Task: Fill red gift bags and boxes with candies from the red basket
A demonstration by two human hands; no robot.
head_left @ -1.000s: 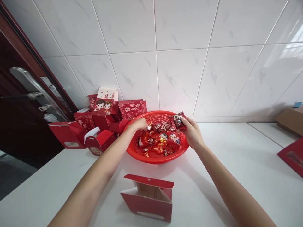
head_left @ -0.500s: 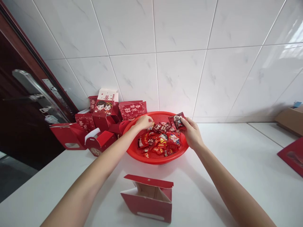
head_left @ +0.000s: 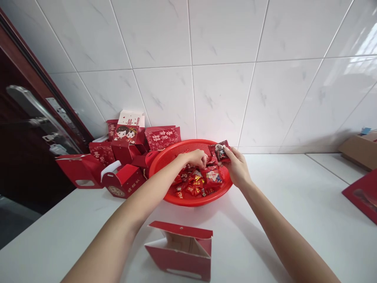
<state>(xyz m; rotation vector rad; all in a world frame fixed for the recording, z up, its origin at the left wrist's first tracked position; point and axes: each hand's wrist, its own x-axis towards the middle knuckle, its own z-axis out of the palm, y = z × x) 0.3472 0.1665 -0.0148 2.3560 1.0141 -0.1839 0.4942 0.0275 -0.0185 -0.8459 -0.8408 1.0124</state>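
Note:
A red plastic basket [head_left: 188, 203] holds several wrapped candies [head_left: 198, 181] in red, dark red and gold. My left hand [head_left: 196, 158] reaches into its middle, fingers bent together and down among the candies; what they pinch, if anything, is hidden. At the basket's right rim my right hand [head_left: 238, 167] grips a dark red candy packet [head_left: 220, 152] with white lettering between thumb and fingers. In front of the basket a red gift box [head_left: 182, 259] stands upright on the white table, its top open and its inside bare.
Several red gift boxes [head_left: 126, 151] are heaped at the left against the tiled wall [head_left: 220, 102]. A dark door [head_left: 26, 129] with a metal handle is beyond them. On the right lie a cardboard box [head_left: 357, 151] and a red piece [head_left: 362, 194], both cut off by the frame.
My left hand has moved right and slightly down, from the basket's back left to its middle. My right hand keeps the packet at nearly the same spot. The view has shifted slightly.

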